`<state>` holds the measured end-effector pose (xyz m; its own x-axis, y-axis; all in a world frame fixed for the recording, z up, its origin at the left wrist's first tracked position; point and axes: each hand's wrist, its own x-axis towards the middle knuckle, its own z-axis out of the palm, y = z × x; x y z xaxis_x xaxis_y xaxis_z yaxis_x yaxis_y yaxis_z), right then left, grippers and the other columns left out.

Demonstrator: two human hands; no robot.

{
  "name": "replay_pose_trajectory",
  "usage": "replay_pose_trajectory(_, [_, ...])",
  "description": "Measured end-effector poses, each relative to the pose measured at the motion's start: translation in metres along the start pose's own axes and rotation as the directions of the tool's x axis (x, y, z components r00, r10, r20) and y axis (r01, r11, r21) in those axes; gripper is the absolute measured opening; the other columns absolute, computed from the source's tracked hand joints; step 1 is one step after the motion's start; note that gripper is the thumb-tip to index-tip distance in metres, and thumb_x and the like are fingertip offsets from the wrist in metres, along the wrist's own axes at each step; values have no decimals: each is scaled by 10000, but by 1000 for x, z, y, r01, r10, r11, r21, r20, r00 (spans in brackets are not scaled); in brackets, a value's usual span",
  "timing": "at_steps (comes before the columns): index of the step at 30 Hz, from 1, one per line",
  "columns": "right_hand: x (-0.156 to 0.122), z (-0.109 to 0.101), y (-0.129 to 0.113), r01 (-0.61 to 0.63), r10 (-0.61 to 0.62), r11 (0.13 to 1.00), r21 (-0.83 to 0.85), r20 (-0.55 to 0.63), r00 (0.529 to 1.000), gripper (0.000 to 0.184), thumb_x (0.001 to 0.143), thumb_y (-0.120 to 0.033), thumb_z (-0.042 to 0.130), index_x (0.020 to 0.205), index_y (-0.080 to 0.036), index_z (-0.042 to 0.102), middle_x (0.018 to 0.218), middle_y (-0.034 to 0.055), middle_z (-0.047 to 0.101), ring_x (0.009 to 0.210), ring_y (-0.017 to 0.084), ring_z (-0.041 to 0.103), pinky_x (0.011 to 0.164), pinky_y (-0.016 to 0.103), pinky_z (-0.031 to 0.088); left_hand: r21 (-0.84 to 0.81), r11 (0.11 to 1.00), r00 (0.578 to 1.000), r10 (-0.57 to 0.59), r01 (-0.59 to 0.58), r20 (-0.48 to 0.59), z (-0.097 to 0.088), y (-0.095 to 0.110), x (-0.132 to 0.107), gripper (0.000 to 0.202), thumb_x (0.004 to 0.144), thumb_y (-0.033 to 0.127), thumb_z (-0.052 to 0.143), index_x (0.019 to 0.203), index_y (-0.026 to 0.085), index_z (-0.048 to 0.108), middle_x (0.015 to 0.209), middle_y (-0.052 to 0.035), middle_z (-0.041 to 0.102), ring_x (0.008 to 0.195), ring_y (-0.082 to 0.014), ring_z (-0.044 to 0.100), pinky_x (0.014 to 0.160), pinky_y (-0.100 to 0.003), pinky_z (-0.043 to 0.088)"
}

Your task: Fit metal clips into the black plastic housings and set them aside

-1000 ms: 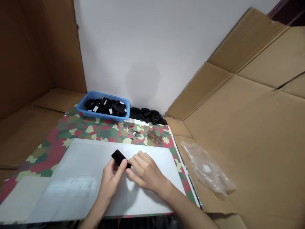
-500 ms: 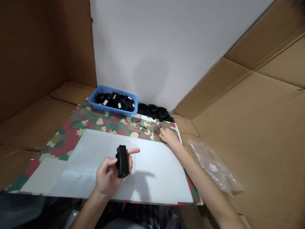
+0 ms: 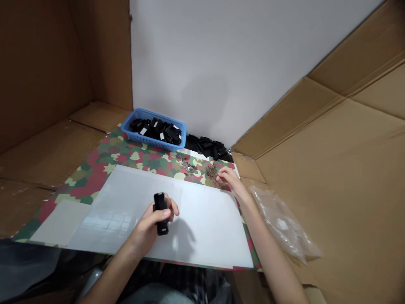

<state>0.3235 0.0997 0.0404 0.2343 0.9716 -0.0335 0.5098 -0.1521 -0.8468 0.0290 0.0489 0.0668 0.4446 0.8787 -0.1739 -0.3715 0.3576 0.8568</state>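
Observation:
A small black rectangular plastic case (image 3: 161,202) is gripped in my left hand (image 3: 152,218), thumb across its near face and fingers behind it, above the white sheet (image 3: 215,219). Farther right, my right hand (image 3: 230,177) is at the edge of a pile of small metal parts (image 3: 211,171), with its thumb and fingertips drawn together. Whether a part is between those fingertips is too small to make out. A second heap of small shiny metal pieces (image 3: 189,168) lies just left of that pile.
A blue basket (image 3: 152,145) full of black plastic parts stands at the back left. More black pieces (image 3: 209,146) lie along the wall. Cardboard walls (image 3: 341,160) enclose the camouflage-patterned table (image 3: 104,158). A clear plastic bag (image 3: 284,223) lies at the right.
My left hand has turned the black case to show another face, and its pointing forefinger has curled in. My right hand has shifted slightly back from the metal pile.

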Motion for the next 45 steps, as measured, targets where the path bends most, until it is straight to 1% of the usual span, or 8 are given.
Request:
replay_pose_trajectory(12, [-60, 23, -52, 133, -138, 925, 356, -10, 990, 90, 721, -298, 592, 715, -214, 560, 620, -27, 551, 616, 146, 566, 606, 279, 429, -51, 982, 982, -180, 183, 46, 12, -9, -5, 397, 706, 480, 496, 751, 123, 663, 496, -10, 514, 447, -116, 404, 471, -256, 286])
replay_pose_trajectory(15, [-70, 25, -59, 181, -174, 917, 357, -51, 983, 86, 734, -285, 609, 739, -216, 558, 635, -38, 547, 594, 138, 583, 588, 279, 443, 240, 970, 998, -27, 38, -51, 15, -10, -8, 262, 664, 409, 620, 743, 162, 653, 580, 9, 537, 528, -124, 454, 516, -242, 328])
replay_pose_trajectory(19, [-82, 29, -69, 231, -218, 925, 302, -76, 973, 70, 740, -263, 594, 715, -221, 544, 662, -32, 545, 614, 144, 587, 602, 294, 450, 677, 717, 955, 287, -168, -67, 17, -11, -13, 189, 658, 325, 695, 795, 200, 653, 594, 31, 571, 561, -133, 498, 597, -250, 380])
replay_pose_trajectory(25, [-93, 34, -67, 321, -308, 934, 158, -104, 946, 30, 738, -239, 579, 715, -231, 562, 707, -11, 559, 689, 164, 543, 668, 321, 421, 840, 485, 906, 424, -244, 19, 18, -10, -19, 177, 688, 343, 707, 784, 209, 643, 587, 38, 599, 540, -132, 528, 641, -275, 372])
replay_pose_trajectory(28, [-96, 35, -64, 331, -312, 930, 159, -137, 940, 26, 737, -231, 585, 722, -234, 563, 710, -9, 563, 700, 168, 539, 676, 321, 420, 719, 661, 951, 310, -212, -5, 17, -10, -16, 176, 722, 345, 673, 794, 193, 620, 637, 22, 586, 603, -138, 526, 648, -272, 369])
replay_pose_trajectory(32, [-106, 38, -69, 274, -256, 920, 280, -100, 961, 53, 772, -229, 581, 731, -226, 547, 688, -21, 557, 647, 148, 553, 623, 291, 428, 214, 967, 988, 115, -135, 100, 10, -12, -11, 183, 764, 349, 598, 792, 187, 518, 738, -7, 541, 672, -146, 511, 602, -250, 395])
replay_pose_trajectory(38, [-125, 60, -79, 326, -286, 856, 401, -157, 945, 97, 811, -231, 575, 724, -216, 534, 694, -22, 551, 664, 139, 541, 615, 269, 424, 348, 743, 817, 551, -572, 169, 14, -13, -21, 295, 686, 66, 611, 870, 217, 438, 940, -35, 525, 840, -147, 507, 717, -242, 433])
replay_pose_trajectory(45, [-133, 87, -85, 367, -258, 791, 489, -276, 926, 128, 822, -203, 563, 708, -217, 508, 691, -28, 526, 665, 129, 521, 614, 257, 414, 411, 590, 707, 663, -695, 245, 19, -18, -26, 371, 662, -3, 584, 918, 211, 422, 990, -54, 508, 889, -156, 493, 730, -252, 443])
